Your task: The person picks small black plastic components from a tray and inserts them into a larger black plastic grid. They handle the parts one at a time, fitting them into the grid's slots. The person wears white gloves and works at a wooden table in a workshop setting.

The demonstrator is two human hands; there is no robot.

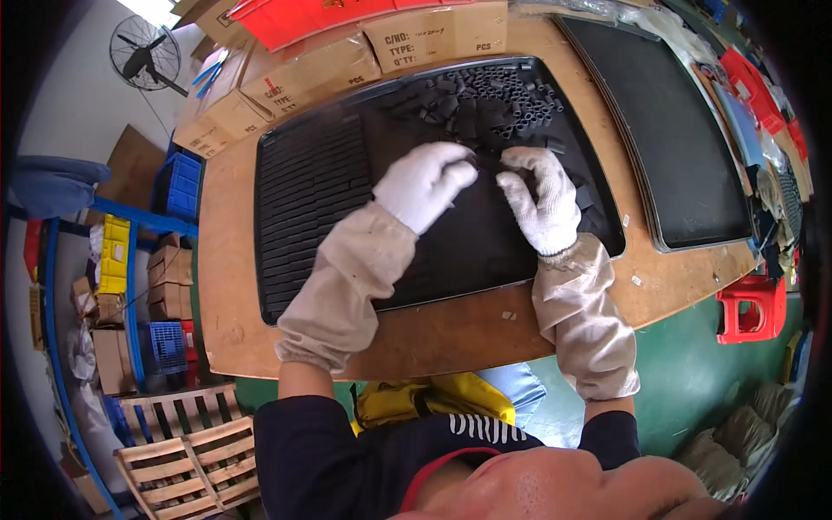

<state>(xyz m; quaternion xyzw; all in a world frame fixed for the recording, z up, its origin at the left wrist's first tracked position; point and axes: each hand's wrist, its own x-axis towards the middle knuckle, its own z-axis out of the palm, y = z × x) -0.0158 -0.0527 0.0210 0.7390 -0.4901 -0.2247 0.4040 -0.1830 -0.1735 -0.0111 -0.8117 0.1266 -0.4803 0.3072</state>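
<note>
Both hands wear white knitted gloves, with beige sleeve covers over the forearms. They hover above a large black tray (pixel 425 299) on the wooden table. My left hand (pixel 425 184) has its fingers curled and pinched; something dark shows at the fingertips, too small to name. Facing it, my right hand (pixel 546 201) is also closed, thumb toward forefinger, with dark material between the two hands. Beyond them lies a heap of short black tubes (pixel 520 100) at the tray's far right. Rows of black strip-like pieces (pixel 312 208) lie side by side along the tray's left part.
Cardboard boxes (pixel 308 74) line the table's far edge, with a red bin (pixel 338 10) above them. To the right, stacked black trays (pixel 667 130) lie on the wooden table (pixel 234 286). A red stool (pixel 750 310) stands on the floor; wooden pallets (pixel 191 459) are at lower left.
</note>
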